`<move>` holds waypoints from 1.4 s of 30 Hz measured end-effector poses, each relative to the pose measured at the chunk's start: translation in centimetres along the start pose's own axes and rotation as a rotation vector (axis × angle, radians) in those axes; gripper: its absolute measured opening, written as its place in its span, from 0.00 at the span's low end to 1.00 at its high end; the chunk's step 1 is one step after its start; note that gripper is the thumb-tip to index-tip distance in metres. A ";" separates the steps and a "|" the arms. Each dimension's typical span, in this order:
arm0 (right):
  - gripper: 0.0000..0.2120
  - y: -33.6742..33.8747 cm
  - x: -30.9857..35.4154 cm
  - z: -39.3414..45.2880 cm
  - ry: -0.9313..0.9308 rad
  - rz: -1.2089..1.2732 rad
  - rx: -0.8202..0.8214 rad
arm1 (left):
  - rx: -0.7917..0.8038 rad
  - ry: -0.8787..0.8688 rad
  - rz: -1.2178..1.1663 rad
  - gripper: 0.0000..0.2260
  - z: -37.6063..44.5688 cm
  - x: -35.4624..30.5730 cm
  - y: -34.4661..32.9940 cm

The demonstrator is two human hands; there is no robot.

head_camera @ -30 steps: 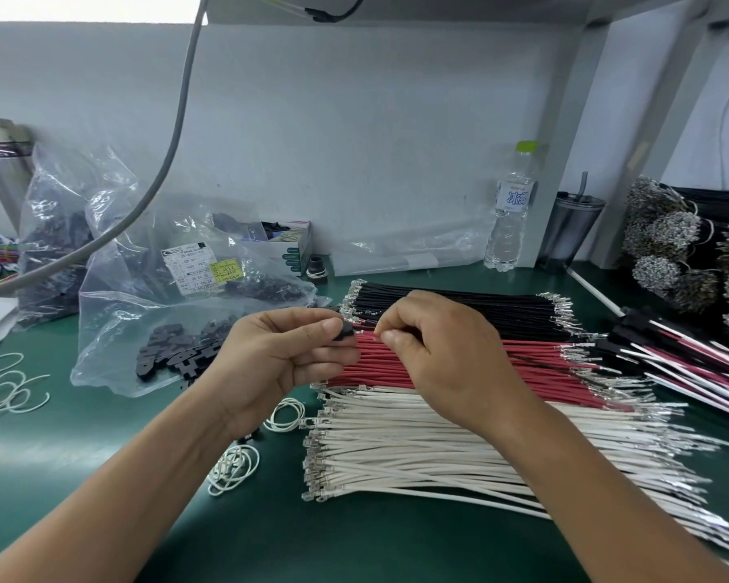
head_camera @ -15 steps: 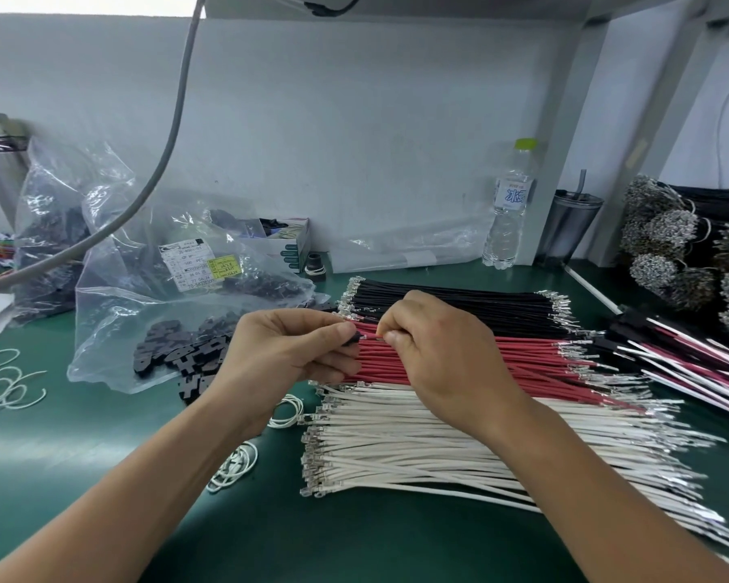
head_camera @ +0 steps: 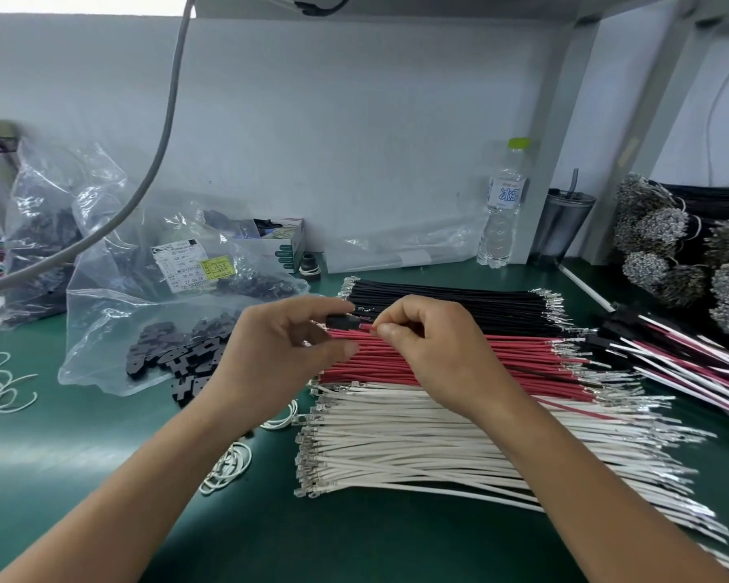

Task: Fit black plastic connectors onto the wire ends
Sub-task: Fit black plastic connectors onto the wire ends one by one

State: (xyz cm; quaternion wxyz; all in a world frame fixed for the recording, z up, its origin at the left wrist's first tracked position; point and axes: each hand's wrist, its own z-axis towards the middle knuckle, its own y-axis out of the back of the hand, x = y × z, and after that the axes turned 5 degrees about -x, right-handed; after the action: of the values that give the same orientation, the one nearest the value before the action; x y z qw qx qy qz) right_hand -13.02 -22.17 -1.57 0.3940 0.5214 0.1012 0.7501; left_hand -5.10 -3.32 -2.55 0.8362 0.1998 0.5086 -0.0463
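Green bench [head_camera: 81, 477] against plain white wall [head_camera: 354, 119].

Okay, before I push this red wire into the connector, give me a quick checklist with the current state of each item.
1. Black connector held in left hand: ok.
2. Red wire pinched by right hand near its end: ok.
3. Wire end lined up with the connector opening: cannot tell, too small.
4. Terminal orientation right for the slot: cannot tell.
5. Hands above the red wire stack, nothing visibly snagged: ok.
6. Spare connectors within reach at the bag: ok.
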 end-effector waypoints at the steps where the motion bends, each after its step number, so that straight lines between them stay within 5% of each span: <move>1: 0.05 0.2 -0.1 0.0 0.012 -0.007 0.009 | 0.012 -0.033 0.080 0.14 0.0 0.2 0.2; 14: 0.05 0.1 0.5 -0.6 0.268 -0.162 -0.032 | 0.084 0.047 -0.057 0.05 -0.1 -0.1 0.4; 20: 0.06 1.7 1.4 -0.8 0.477 -0.521 -0.181 | 0.022 0.040 -0.054 0.03 0.5 0.6 0.4; 26: 0.09 0.6 1.2 -1.5 0.165 -0.526 0.372 | -0.023 0.037 -0.007 0.05 0.6 1.3 1.1; 34: 0.01 0.8 0.8 -1.0 0.072 -0.322 0.379 | -0.004 0.057 -0.033 0.06 0.6 1.5 1.0; 42: 0.11 2.1 0.6 -0.5 0.107 -0.210 0.271 | 0.013 0.092 -0.098 0.05 0.7 1.5 1.2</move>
State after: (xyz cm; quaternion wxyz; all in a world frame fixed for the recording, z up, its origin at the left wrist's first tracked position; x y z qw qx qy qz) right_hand -14.53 -23.03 -0.24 0.3901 0.5156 0.2761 0.7111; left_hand -3.45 -2.28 -3.23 0.8073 0.1819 0.5555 -0.0814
